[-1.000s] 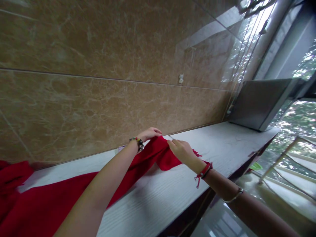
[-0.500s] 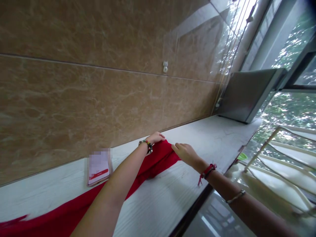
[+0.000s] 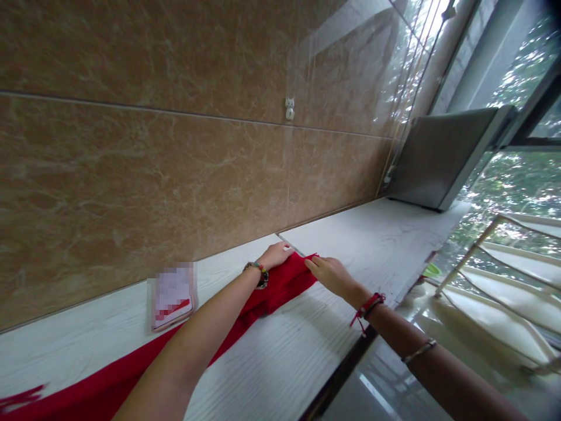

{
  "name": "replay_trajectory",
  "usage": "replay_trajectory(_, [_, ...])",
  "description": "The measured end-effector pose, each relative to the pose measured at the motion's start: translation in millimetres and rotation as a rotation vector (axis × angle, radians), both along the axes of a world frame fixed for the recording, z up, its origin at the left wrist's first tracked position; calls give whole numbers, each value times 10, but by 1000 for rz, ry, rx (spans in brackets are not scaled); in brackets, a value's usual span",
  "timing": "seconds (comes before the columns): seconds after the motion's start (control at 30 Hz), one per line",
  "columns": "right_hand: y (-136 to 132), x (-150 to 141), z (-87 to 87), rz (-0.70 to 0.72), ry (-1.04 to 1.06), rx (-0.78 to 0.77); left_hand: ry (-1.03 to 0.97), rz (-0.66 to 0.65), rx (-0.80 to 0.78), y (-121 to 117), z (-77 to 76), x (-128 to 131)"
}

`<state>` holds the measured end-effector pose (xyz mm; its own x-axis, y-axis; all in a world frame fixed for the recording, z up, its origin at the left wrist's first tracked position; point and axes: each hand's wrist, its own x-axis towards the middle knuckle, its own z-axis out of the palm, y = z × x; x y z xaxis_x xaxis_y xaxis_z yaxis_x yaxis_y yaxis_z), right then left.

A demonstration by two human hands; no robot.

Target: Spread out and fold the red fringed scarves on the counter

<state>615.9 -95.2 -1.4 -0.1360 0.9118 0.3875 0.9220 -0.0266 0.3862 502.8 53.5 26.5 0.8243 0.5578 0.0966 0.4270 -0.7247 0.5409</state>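
A long red cloth (image 3: pixel 280 289) lies along the white counter, running from the lower left up to both hands. My left hand (image 3: pixel 275 255) is closed on its far edge, fingers curled over the fabric. On the near side of the same end, my right hand (image 3: pixel 328 272) pinches the cloth's corner between thumb and fingers. My left forearm hides part of the cloth's middle. Loose red strands (image 3: pixel 21 397) show at the lower left.
A phone (image 3: pixel 173 295) lies on the white counter (image 3: pixel 368 234) left of my left forearm. Behind is a brown tiled wall (image 3: pixel 153 187) with a small white hook (image 3: pixel 290 109). A grey box-like appliance (image 3: pixel 442 158) stands at the far end. A white rack (image 3: pixel 504 286) is at right.
The cloth's end has shifted slightly, uncovering a seam in the counter, and its edge bunches at my right fingers. Both hands keep hold of it. The view has shifted a little.
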Motion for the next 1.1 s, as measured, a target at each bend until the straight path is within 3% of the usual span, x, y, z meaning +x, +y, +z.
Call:
replay_trajectory(0.13, [-21, -14, 36, -20, 13, -23, -31, 44, 150, -350, 26, -424])
replay_trajectory(0.17, [-25, -14, 35, -21, 13, -34, -16, 31, 275, -462, 13, -577])
replay_trajectory(0.27, [-28, 1, 11, -11, 13, -58, 145, -15, 500, -747, -89, -1047])
replay_trajectory(0.4, [-19, 21, -22, 2, 27, -52, 383, 3, 553, -836, -245, -1465])
replay_trajectory(0.5, [-14, 14, -18, 6, 39, -31, 414, 3, 579, -744, -232, -1599])
replay_trajectory(0.7, [-34, 5, -40, 22, 57, 25, 326, 1, 603, -621, -46, -1801])
replay_trajectory(0.9, [-86, 76, -270, 79, 26, 58, 373, -76, 476, -760, -223, -1869])
replay_trajectory(1.1, [-79, 57, -304, 85, 58, 91, 382, -24, 569, -826, -311, -1851])
